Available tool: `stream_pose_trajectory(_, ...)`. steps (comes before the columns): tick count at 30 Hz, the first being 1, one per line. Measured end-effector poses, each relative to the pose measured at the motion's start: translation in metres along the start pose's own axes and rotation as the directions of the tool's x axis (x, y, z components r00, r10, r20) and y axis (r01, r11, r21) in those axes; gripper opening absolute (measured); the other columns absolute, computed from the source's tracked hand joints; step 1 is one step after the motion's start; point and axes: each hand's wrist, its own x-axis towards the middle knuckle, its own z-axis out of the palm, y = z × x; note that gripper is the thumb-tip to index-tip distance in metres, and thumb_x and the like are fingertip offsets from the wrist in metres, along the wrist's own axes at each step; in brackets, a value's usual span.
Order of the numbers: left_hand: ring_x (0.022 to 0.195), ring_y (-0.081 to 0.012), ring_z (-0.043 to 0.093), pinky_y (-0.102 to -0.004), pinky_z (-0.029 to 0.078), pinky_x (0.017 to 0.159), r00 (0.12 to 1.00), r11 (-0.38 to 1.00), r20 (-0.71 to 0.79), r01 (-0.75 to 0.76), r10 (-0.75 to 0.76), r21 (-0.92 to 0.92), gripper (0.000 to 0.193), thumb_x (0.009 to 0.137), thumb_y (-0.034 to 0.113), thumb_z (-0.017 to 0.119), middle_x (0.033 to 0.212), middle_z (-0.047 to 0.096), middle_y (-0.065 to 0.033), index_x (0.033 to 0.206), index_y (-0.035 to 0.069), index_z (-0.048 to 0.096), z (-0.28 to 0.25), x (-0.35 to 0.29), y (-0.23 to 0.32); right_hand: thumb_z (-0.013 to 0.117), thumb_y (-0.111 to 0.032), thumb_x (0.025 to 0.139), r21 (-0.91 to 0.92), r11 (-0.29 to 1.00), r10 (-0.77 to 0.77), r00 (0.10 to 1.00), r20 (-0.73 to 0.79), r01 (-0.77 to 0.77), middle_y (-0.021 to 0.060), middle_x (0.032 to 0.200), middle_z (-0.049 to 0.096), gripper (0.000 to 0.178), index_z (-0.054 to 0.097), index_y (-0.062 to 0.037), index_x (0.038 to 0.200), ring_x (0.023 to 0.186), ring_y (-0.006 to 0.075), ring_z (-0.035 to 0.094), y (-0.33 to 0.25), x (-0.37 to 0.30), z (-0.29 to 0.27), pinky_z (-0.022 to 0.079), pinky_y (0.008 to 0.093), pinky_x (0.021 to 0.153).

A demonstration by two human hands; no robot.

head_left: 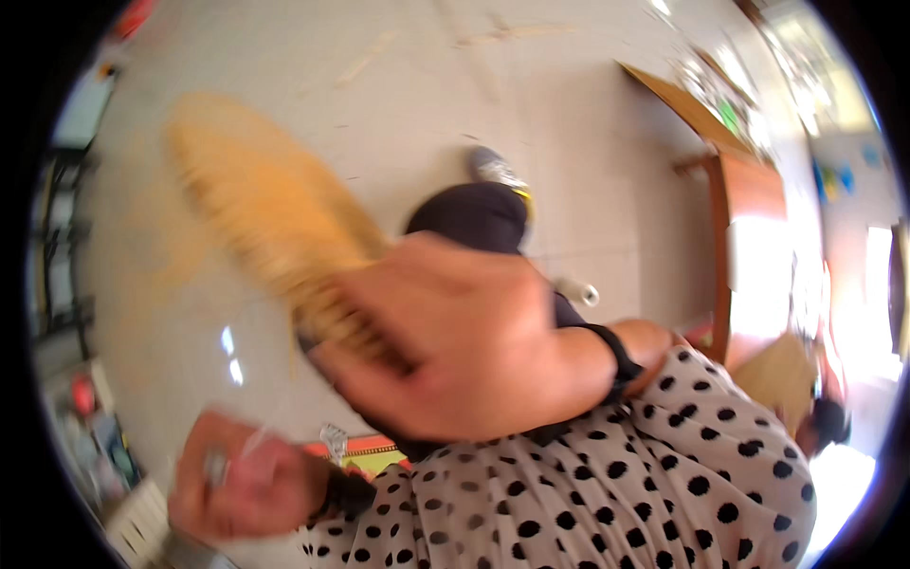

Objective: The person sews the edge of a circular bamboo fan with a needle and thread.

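My right hand [464, 341], blurred by motion, is closed round the near end of a long, rounded tan piece [265, 190], shaped like a shoe sole with a ridged, stitched-looking edge. That piece slants away to the far left, over the floor. Lower and to the left is my left hand [242, 479], fingers curled in, with a ring on one of them. A faint pale line like thread shows at its fingers, but blur hides what they hold. Both wrists wear black bands. My dark-clad knee [474, 213] lies beyond the right hand.
A white roll [576, 291] lies on the pale tiled floor [607, 190] beside my leg, and my shoe [495, 166] rests farther off. At the right stands a brown wooden table [722, 247]. Dark racks [62, 247] line the left edge. Something red and yellow [379, 448] lies below my hands.
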Motion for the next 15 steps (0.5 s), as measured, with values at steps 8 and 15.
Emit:
stream_pose_trajectory(8,0.045,-0.0165,0.044,-0.0285,0.032,0.041,0.879,0.931,0.468,-0.244,0.094,0.272,0.029,0.07,-0.005,0.071,0.059,0.048,-0.0011,0.098,0.002,0.072,-0.041,0.027,0.008,0.083,-0.005,0.071,0.025,0.999,0.029,0.999,0.037,-0.03,0.0088,0.073,0.064,0.028,0.071,0.0046,0.095,0.06,0.0135,0.061,-0.025,0.0,-0.005,0.049,0.0249,0.055)
stream_pose_trajectory(15,0.045,-0.0177,0.043,-0.0292,0.031,0.042,0.853,0.899,0.497,-0.334,0.161,0.283,0.035,0.066,-0.009,0.07,0.059,0.049,-0.0038,0.099,0.001,0.072,-0.039,0.02,0.007,0.079,-0.005,0.074,-0.064,0.997,-0.05,0.998,0.043,0.052,0.0099,0.072,0.063,0.023,0.07,0.0063,0.092,0.06,0.0149,0.059,-0.024,-0.004,-0.004,0.048,0.0255,0.057)
